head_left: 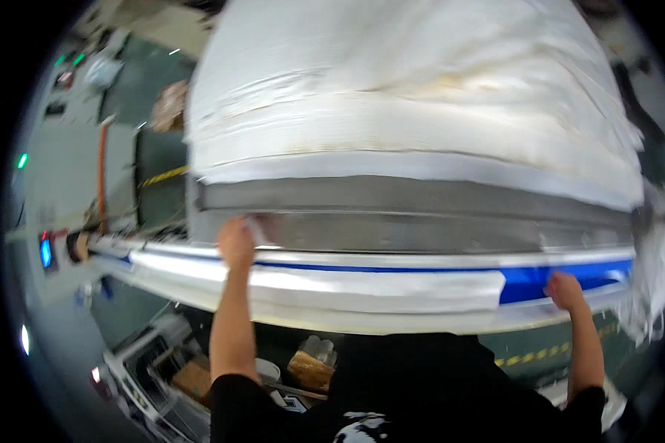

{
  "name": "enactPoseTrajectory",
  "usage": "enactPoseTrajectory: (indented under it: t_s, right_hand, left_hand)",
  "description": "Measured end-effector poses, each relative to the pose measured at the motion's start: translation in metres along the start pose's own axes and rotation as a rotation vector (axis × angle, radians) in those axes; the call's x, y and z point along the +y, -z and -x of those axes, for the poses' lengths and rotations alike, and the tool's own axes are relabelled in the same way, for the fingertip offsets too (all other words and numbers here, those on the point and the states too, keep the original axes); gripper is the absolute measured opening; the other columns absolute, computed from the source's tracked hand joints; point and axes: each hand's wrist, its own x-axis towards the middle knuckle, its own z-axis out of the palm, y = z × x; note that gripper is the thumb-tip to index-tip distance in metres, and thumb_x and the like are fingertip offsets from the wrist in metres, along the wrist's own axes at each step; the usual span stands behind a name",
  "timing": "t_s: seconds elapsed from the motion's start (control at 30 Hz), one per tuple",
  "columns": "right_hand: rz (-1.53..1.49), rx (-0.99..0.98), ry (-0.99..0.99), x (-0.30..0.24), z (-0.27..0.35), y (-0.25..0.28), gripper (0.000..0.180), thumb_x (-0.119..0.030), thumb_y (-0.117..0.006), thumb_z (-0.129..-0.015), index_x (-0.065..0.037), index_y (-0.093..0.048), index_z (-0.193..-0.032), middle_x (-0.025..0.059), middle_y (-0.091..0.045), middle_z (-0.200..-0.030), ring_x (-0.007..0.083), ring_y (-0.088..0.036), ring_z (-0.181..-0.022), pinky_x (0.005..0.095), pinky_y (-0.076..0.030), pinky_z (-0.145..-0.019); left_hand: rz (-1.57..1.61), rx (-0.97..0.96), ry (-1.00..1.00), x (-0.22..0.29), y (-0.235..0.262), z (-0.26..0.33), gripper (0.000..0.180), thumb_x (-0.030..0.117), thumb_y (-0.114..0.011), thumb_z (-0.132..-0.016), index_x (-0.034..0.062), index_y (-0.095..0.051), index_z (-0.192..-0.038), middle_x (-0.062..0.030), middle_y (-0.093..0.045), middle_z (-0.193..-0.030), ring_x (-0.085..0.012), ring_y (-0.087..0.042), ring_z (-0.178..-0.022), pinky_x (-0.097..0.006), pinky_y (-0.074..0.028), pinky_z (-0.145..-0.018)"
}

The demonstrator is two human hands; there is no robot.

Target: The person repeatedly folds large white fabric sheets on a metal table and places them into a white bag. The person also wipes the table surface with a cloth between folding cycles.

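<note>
My left hand [236, 242] is closed over the near edge of a long grey metal plate [391, 230]. A small white scrap [257, 232], blurred, sticks out from its fingers; whether it is cloth or paper I cannot tell. Over at the right, my right hand [564, 290] is curled closed above a blue strip [523, 286] on the long rail in front of me. What its fingers hold, if anything, is hidden. A folded band of white cloth [377, 289] lies along the rail between my hands, its right end short of my right hand.
Beyond the metal plate rises a broad mass of layered white fabric [421, 96]. White sheeting [654, 258] hangs at the right end. An orange post [102, 177] and a small lit screen [46, 251] stand left. Below are a grey crate [155, 369] and a brown package [310, 369].
</note>
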Motion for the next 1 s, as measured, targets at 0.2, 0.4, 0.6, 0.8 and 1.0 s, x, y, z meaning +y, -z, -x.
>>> enactPoseTrajectory:
  t_s: [0.2, 0.4, 0.6, 0.8, 1.0]
  right_hand:
    - [-0.094, 0.072, 0.127, -0.110, -0.011, 0.000, 0.016, -0.015, -0.072, -0.071, -0.004, -0.062, -0.078, 0.0120, -0.065, -0.071, 0.0257, -0.064, -0.067, 0.0338, -0.050, -0.062]
    - [-0.107, 0.025, 0.242, -0.209, -0.035, 0.015, 0.020, -0.025, -0.067, -0.074, -0.007, -0.064, -0.083, 0.0133, -0.066, -0.080, 0.0316, -0.064, -0.076, 0.0386, -0.051, -0.068]
    - [-0.117, 0.054, 0.390, -0.272, -0.029, 0.022, 0.020, -0.021, -0.068, -0.075, -0.003, -0.065, -0.085, 0.0122, -0.067, -0.078, 0.0243, -0.065, -0.070, 0.0332, -0.051, -0.064]
    - [-0.190, -0.017, 0.350, -0.305, 0.000, 0.002, 0.018, -0.023, -0.066, -0.078, -0.007, -0.065, -0.088, 0.0099, -0.066, -0.079, 0.0263, -0.064, -0.073, 0.0366, -0.051, -0.066]
    - [-0.266, 0.002, 0.310, -0.279, 0.028, -0.033, 0.021, -0.029, -0.064, -0.082, -0.010, -0.065, -0.090, 0.0092, -0.066, -0.085, 0.0283, -0.064, -0.080, 0.0390, -0.051, -0.069]
  left_hand:
    - [0.138, 0.175, -0.118, 0.027, 0.015, -0.013, 0.025, 0.010, -0.062, -0.070, 0.0109, -0.061, -0.095, -0.0080, -0.060, -0.101, -0.0283, -0.055, -0.097, -0.042, -0.043, -0.084]
    - [0.220, 0.267, -0.162, 0.014, 0.025, -0.050, 0.033, 0.008, -0.063, -0.067, 0.0097, -0.059, -0.100, -0.0074, -0.057, -0.106, -0.0277, -0.054, -0.100, -0.042, -0.042, -0.086]
    - [0.099, 0.197, -0.304, 0.014, 0.057, -0.126, 0.070, 0.005, -0.063, -0.067, 0.0084, -0.039, -0.133, -0.0127, -0.044, -0.131, -0.0295, -0.039, -0.126, -0.043, -0.028, -0.108]
    - [-0.017, -0.141, -0.319, 0.010, 0.043, -0.193, 0.078, 0.007, -0.067, -0.065, 0.0058, -0.034, -0.136, -0.0145, -0.042, -0.133, -0.0302, -0.034, -0.129, -0.043, -0.018, -0.113]
    - [-0.100, -0.274, -0.479, 0.047, 0.063, -0.229, 0.068, 0.012, -0.067, -0.067, 0.0082, -0.044, -0.131, -0.0150, -0.042, -0.134, -0.0295, -0.034, -0.130, -0.044, -0.017, -0.113]
